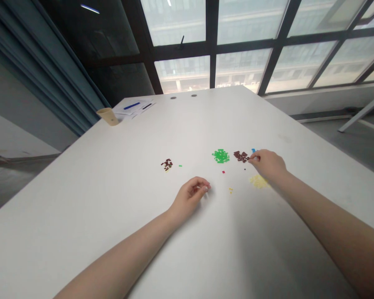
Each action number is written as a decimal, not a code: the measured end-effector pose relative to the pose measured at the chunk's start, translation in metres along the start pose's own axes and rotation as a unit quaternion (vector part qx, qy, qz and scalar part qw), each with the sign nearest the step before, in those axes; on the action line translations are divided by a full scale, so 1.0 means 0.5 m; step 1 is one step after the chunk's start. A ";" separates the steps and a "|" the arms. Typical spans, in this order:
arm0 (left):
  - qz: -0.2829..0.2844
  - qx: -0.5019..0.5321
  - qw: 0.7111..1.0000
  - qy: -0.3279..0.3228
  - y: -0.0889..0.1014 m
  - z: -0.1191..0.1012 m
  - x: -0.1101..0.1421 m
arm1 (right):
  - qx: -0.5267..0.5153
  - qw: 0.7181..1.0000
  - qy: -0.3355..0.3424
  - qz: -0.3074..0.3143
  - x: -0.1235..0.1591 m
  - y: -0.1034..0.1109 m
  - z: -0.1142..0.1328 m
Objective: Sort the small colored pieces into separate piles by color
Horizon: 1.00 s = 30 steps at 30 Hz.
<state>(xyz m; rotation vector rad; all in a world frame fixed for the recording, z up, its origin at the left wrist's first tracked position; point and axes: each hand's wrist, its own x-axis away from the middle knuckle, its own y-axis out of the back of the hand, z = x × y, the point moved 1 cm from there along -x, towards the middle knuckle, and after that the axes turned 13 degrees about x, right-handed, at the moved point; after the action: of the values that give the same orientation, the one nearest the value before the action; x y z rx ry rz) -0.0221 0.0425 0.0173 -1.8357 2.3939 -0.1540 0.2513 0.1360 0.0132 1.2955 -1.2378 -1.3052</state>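
Observation:
My right hand (pixel 268 162) is closed in a pinch, its fingertips at the right edge of a pile of dark brown pieces (pixel 241 156). What the pinch holds is too small to make out. Blue pieces (pixel 253 150) show just beyond it, and pale yellow pieces (pixel 258 181) lie under the wrist, partly hidden. Left of the brown pile is a round pile of green pieces (pixel 221 156). My left hand (pixel 190 195) rests near the table's middle, thumb and fingers curled together; anything between them is hidden. Farther left sits a small mixed brown cluster (pixel 166 165).
Loose bits lie about: a green piece (pixel 180 165), a red piece (pixel 223 172) and a few orange pieces (pixel 230 190). On the white table (pixel 81 195), a beige cup (pixel 108 116) stands at the far left edge beside papers (pixel 127 109) with a blue pen (pixel 131 106).

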 end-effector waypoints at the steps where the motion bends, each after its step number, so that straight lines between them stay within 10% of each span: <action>1: 0.000 -0.002 1.000 0.000 0.000 0.001 0.000 | 0.001 1.000 0.002 -0.002 0.000 -0.002 0.000; 9: -0.025 -0.063 0.997 -0.031 0.015 0.001 -0.009 | -0.016 0.999 0.015 -0.043 -0.002 0.017 -0.001; 16: -0.307 -0.345 0.874 -0.149 0.187 -0.018 -0.069 | -0.215 0.952 0.213 -0.036 0.063 0.070 0.079; 20: -0.294 -0.469 0.832 -0.044 0.237 0.000 -0.084 | -0.227 0.909 0.349 0.010 0.150 0.094 0.140; 30: -0.235 -0.565 0.790 -0.031 0.206 0.003 -0.084 | -0.189 0.877 0.440 0.028 0.215 0.075 0.179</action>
<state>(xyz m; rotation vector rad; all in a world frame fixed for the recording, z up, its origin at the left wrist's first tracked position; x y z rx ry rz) -0.1092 0.1095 0.0015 -2.7146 1.9738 1.5936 0.1540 0.0308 0.0348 1.3075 -0.3470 -0.6928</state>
